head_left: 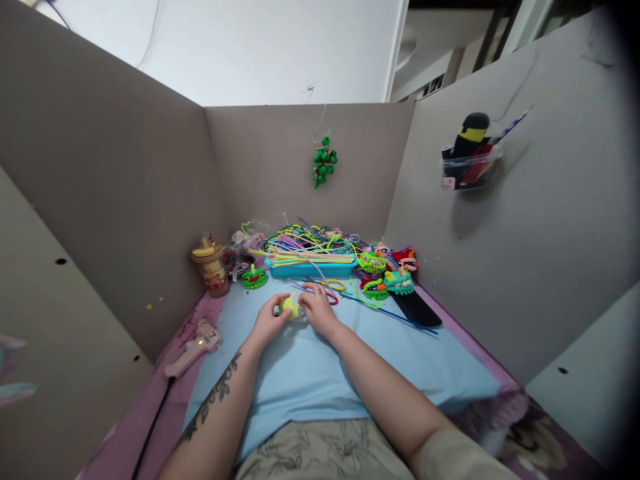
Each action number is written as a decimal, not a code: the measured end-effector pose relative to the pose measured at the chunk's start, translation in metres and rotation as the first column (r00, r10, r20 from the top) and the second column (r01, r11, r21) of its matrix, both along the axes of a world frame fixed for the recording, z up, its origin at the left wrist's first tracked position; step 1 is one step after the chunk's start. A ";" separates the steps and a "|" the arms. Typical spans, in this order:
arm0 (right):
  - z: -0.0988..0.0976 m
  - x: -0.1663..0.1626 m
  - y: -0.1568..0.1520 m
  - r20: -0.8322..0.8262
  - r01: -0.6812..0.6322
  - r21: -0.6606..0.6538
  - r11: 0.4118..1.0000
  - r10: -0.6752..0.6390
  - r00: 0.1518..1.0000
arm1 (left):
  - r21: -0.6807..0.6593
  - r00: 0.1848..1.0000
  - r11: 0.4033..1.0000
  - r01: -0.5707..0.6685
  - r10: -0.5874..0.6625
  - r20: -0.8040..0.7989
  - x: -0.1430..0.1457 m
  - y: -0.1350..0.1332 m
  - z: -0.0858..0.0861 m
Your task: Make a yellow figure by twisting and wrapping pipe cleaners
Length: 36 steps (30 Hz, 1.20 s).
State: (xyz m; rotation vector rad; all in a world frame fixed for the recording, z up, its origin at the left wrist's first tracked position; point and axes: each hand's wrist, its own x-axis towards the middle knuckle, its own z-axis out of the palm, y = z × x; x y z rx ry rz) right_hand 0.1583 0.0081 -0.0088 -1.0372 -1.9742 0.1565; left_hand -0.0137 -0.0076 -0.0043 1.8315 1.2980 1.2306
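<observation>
A small yellow fuzzy piece (289,306), apparently coiled from chenille stems, sits between my two hands above the light blue cloth (295,373). My left hand (270,320) grips its left side with fingers and thumb. On the other side my right hand (319,312) has its fingers closed at the piece's edge, where a pale purplish bit shows, too blurred to make out. Just beyond my hands lie loose chenille stems (336,285), bent or straight, in several colours. Behind them is a blue tray (313,269) heaped with many more stems.
Finished fuzzy figures (399,281) cluster at the right, by a black flat object (416,309). One green figure (255,277) is left of the tray. A lidded cup (211,268) and a pink corded glue gun (196,350) stand left. Grey panels (300,127) enclose the table.
</observation>
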 end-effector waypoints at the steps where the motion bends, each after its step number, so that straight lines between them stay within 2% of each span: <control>1: 0.000 0.000 0.000 -0.005 0.002 -0.005 1.000 -0.002 1.000 | -0.002 1.000 1.000 0.015 -0.015 0.008 0.000 -0.001 0.000; 8: 0.005 0.000 -0.005 -0.090 -0.036 0.044 0.998 0.039 0.995 | -0.052 0.946 0.994 0.100 -0.078 0.316 0.002 0.001 -0.002; 14: 0.006 0.000 -0.006 -0.091 -0.057 0.059 0.997 0.062 0.994 | -0.111 0.902 0.974 0.199 -0.137 0.409 0.003 -0.002 -0.002; 19: 0.006 0.001 -0.005 -0.058 -0.071 0.021 0.997 0.072 0.996 | -0.080 0.951 0.979 0.185 -0.159 0.264 0.002 -0.004 0.000; 26: 0.006 0.006 -0.001 0.039 -0.120 0.013 0.993 0.119 0.992 | 0.085 0.990 0.987 0.136 -0.134 -0.035 0.003 -0.009 0.001; 36: 0.001 0.008 0.004 0.109 -0.201 -0.021 0.979 0.202 0.973 | 0.153 0.975 0.972 0.176 -0.151 -0.165 0.002 -0.006 -0.008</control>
